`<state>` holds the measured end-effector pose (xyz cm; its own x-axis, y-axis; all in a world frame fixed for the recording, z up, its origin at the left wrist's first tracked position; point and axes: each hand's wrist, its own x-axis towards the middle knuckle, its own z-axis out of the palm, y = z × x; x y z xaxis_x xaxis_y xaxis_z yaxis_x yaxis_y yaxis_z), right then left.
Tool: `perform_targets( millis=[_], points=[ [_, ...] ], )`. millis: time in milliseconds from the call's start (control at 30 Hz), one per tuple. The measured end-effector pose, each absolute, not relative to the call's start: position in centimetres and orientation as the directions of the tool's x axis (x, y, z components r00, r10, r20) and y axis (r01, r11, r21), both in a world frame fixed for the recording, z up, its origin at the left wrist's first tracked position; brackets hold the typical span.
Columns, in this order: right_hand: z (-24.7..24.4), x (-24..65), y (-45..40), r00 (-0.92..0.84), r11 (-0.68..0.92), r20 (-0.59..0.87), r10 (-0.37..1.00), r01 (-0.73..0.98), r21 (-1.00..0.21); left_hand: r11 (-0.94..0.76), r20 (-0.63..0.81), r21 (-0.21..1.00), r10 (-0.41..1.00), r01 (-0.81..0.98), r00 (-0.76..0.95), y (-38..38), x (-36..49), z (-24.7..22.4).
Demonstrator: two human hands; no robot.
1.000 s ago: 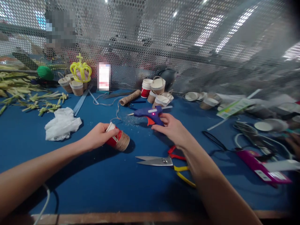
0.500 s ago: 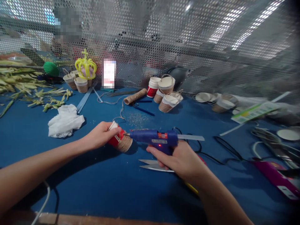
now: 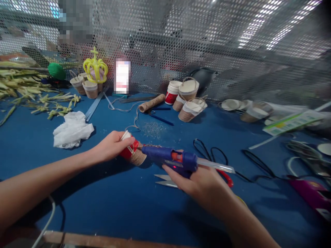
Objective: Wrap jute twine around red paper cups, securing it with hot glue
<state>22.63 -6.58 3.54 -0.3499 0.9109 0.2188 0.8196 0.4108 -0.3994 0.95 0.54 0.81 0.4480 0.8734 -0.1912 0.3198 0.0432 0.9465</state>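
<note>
My left hand (image 3: 112, 145) grips a small red-and-white paper cup (image 3: 126, 151) by its rim end, tilted on its side. Brown twine (image 3: 138, 157) is wound round the cup's lower part. A strand runs from it to a twine roll (image 3: 152, 103) further back. My right hand (image 3: 193, 177) is closed round a blue hot glue gun (image 3: 165, 157) with a lit red light and a clear glue stick out of its rear. The gun's nozzle is at the cup's twine edge; whether it touches I cannot tell. Scissors (image 3: 167, 181) lie partly hidden beneath my right hand.
Twine-wrapped cups (image 3: 191, 110) stand at the back beside stacked red cups (image 3: 172, 93). To the left are a crumpled white cloth (image 3: 73, 130), dried plant strips (image 3: 23, 86) and a yellow crown (image 3: 95, 67). Black cable (image 3: 245, 175) runs rightward. A perforated metal screen (image 3: 155, 44) closes the back.
The glue gun has turned slightly, its rear lower and further right, with the nozzle still by the cup. More of the scissors' red handle shows. The whole view has shifted slightly.
</note>
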Motion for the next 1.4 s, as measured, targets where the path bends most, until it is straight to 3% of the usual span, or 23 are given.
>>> perform_targets(
  millis=[800, 1400],
  points=[
    [4.13, 22.12, -7.03, -0.347, 0.415, 0.244, 0.906, 0.84, -0.348, -0.005, -0.17, 0.931, 0.879, 0.365, 0.445, 0.31, 0.97, 1.08],
    [4.12, 22.29, -6.93, -0.387, 0.472, 0.275, 0.88, 0.782, -0.407, -0.015, -0.132, 0.955, 0.872, 0.297, 0.471, 0.39, 0.82, 0.43]
  ],
)
